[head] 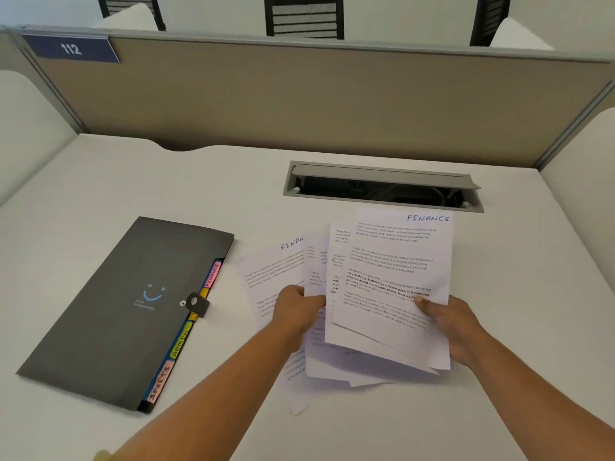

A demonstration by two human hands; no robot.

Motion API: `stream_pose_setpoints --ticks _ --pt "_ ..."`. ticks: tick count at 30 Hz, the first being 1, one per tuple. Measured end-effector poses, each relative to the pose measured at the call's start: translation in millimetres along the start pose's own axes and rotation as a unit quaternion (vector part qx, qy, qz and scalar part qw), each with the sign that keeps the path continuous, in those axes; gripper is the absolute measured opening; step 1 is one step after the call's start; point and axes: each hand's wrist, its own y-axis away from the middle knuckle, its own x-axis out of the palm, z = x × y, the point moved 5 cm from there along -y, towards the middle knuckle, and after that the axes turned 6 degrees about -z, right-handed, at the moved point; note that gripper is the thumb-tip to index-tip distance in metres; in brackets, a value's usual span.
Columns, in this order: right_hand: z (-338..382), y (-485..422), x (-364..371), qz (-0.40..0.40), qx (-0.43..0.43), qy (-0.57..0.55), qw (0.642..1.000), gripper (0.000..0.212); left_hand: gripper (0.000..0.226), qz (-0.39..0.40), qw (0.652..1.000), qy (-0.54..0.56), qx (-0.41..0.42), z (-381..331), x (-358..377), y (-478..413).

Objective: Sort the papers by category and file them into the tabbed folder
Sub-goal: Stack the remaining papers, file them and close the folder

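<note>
White papers [392, 261] right of the dark folder [109, 311] (cable hatch [382, 172] beyond) are gripped by left hand [296, 311] and right hand [456, 327].

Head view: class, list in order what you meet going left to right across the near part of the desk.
Black tabbed folder → left hand, gripping the fanned papers → top sheet headed FINANCE → right hand, holding that sheet.
</note>
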Motion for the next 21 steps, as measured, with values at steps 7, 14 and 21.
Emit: stream_pose_setpoints --ticks 7,14,21 --pt "-0.1 5.1 -3.6 0.038 0.002 -0.037 0.999 0.028 0.010 0.015 1.000 -0.012 0.018 -1.8 15.5 -2.8" --pt "-5.8 16.0 -6.3 0.045 -0.004 -0.093 0.995 0.033 0.010 -0.065 0.995 -0.015 0.068 -0.7 -30.9 -5.0" --pt "-2.5 20.1 24.5 0.057 -0.014 -0.071 0.996 0.028 0.013 -0.130 0.982 -0.111 0.082 10.3 -72.0 -9.7"
